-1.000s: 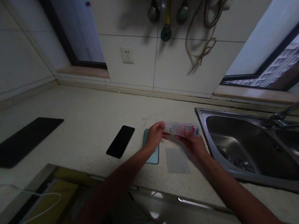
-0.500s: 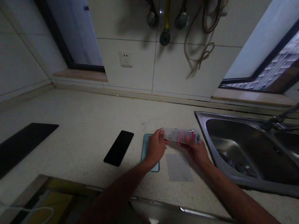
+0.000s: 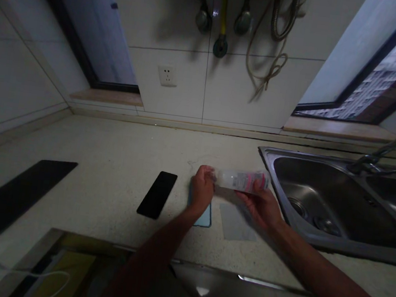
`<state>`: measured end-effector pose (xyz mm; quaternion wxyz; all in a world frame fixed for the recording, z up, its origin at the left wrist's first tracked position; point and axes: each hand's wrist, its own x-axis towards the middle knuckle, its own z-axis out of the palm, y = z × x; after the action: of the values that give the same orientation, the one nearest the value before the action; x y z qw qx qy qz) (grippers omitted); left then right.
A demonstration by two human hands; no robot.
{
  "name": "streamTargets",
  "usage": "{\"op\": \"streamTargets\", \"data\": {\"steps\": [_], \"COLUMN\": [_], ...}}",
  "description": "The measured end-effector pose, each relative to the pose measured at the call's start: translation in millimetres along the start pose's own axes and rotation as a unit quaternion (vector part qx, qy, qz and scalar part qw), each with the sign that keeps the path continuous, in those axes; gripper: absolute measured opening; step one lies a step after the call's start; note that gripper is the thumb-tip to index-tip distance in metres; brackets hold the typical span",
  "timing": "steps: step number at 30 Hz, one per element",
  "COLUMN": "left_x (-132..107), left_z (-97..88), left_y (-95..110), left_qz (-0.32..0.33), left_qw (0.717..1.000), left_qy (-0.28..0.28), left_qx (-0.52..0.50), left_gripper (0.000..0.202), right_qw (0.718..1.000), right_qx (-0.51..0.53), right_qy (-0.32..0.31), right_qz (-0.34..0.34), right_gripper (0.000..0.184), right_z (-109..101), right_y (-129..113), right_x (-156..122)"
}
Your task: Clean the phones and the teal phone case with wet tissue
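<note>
A clear plastic bottle (image 3: 242, 180) with a pink and white label lies sideways in the air above the counter. My right hand (image 3: 263, 204) grips its labelled end from below, with the thumb over the label. At the other end, my left hand (image 3: 203, 184) has its fingers closed around the bottle's narrow top, which they partly hide. Under my left hand lies a light blue phone or phone case (image 3: 204, 217), partly covered. A thin grey square sheet, perhaps cloth (image 3: 237, 223), rests beneath the bottle, nearer me. Left of these is a black phone (image 3: 158, 195), flat on the counter.
A steel double sink (image 3: 336, 199) with a tap (image 3: 370, 160) is set in the counter (image 3: 118, 148) at right. A black flat panel (image 3: 14, 198) lies at left. A white cable (image 3: 41, 274) hangs at lower left. Hoses (image 3: 284, 19) and a socket (image 3: 167, 76) are on the wall.
My left hand has shifted slightly left along the bottle's end, showing more of its pale top. The bottle has moved slightly right. Both hands still hold it.
</note>
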<state>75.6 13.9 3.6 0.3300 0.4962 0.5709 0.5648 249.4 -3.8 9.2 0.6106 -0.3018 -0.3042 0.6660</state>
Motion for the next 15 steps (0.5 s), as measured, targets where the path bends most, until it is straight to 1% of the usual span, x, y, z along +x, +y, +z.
{"op": "streamTargets", "data": {"steps": [2,4,6,7,8,9,10,11,12,13,15], "left_x": [1.6,3.9,6.1,6.5,6.2,4.9,2.5,-0.7,-4.6,-8.8,-16.6], "left_z": [-1.5,-4.1,-8.5,-11.1,-13.7,-16.0,-17.6,-18.4,-18.3,-17.3,-13.2], "left_y": [2.3,4.4,6.6,8.0,9.6,11.5,13.5,15.4,17.0,17.9,17.6], "left_qz": [-0.007,-0.004,0.016,0.032,0.054,0.081,0.115,0.152,0.19,0.229,0.282], "left_qw": [0.998,0.997,0.997,0.997,0.998,0.996,0.988,0.972,0.946,0.914,0.844], "left_qy": [-0.014,0.009,0.034,0.029,0.004,-0.039,-0.094,-0.156,-0.215,-0.265,-0.34], "left_qx": [-0.054,-0.081,-0.073,-0.06,-0.039,-0.008,0.035,0.087,0.147,0.206,0.303], "left_gripper": [0.03,0.034,0.034,0.034,0.035,0.037,0.039,0.041,0.04,0.039,0.045], "right_qw": [1.0,0.999,0.998,0.998,0.998,0.997,0.996,0.994,0.991,0.988,0.985], "right_qx": [0.01,0.025,0.034,0.04,0.05,0.066,0.087,0.11,0.132,0.151,0.17], "right_qy": [0.002,0.012,0.018,0.019,0.019,0.016,0.012,0.008,0.005,0.003,0.005], "right_qz": [-0.015,-0.035,-0.04,-0.037,-0.033,-0.03,-0.027,-0.025,-0.021,-0.016,0.004], "right_gripper": [0.039,0.037,0.036,0.035,0.035,0.034,0.033,0.031,0.03,0.029,0.026], "right_z": [-4.3,-9.6,-14.7,-16.6,-18.1,-19.2,-19.8,-20.4,-21.0,-21.8,-24.6], "right_y": [-2.1,-5.0,-9.5,-12.4,-15.8,-19.6,-23.6,-27.6,-31.5,-35.0,-40.4], "right_x": [3.7,8.8,13.9,16.2,18.2,20.0,21.6,23.0,24.3,25.4,27.3]}}
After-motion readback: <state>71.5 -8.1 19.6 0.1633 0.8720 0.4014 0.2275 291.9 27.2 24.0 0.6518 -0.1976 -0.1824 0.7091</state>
